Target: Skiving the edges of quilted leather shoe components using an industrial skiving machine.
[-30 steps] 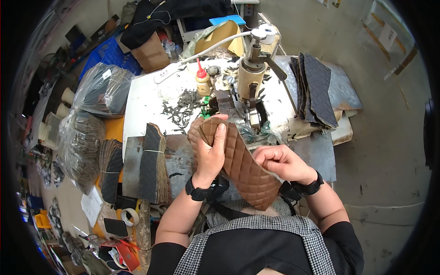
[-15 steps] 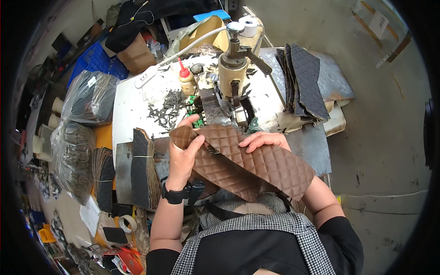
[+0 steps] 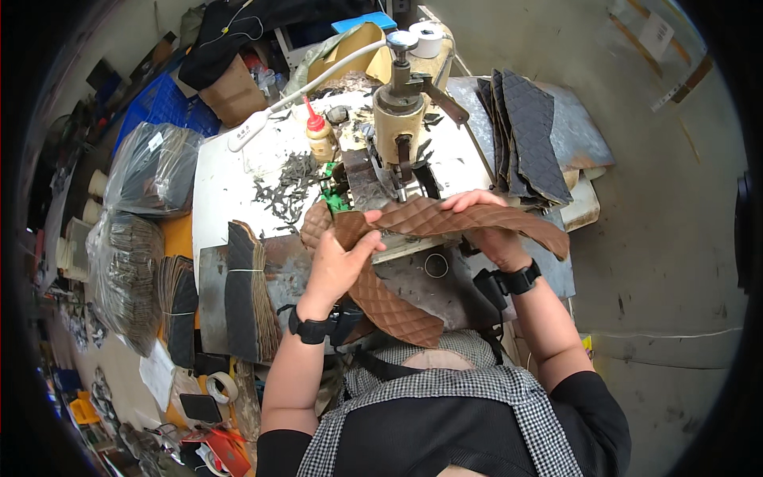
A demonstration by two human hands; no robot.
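Brown quilted leather-like material spreads in two strips from the front of the sewing machine [image 3: 400,119]. One strip [image 3: 397,312] curves down toward my apron, and the other strip [image 3: 509,219] reaches to the right. Whether they are joined is hidden at my left hand [image 3: 343,258], which pinches the material between thumb and fingers near the needle area. My right hand [image 3: 489,226] grips the right strip, fingers over its top edge and palm beneath. Both wrists wear black bands with small boxes.
Bundled dark quilted pieces [image 3: 245,290] stand left of the machine; more dark quilted panels [image 3: 534,135] lie at the right. Black scraps [image 3: 288,187] and a red-capped bottle [image 3: 319,135] sit on the white tabletop [image 3: 226,187]. Plastic-wrapped stacks [image 3: 127,270] are at far left.
My right hand has shifted up and right, lifting the right strip away from the lower one. The metal plate between them now shows. My left hand has moved slightly right.
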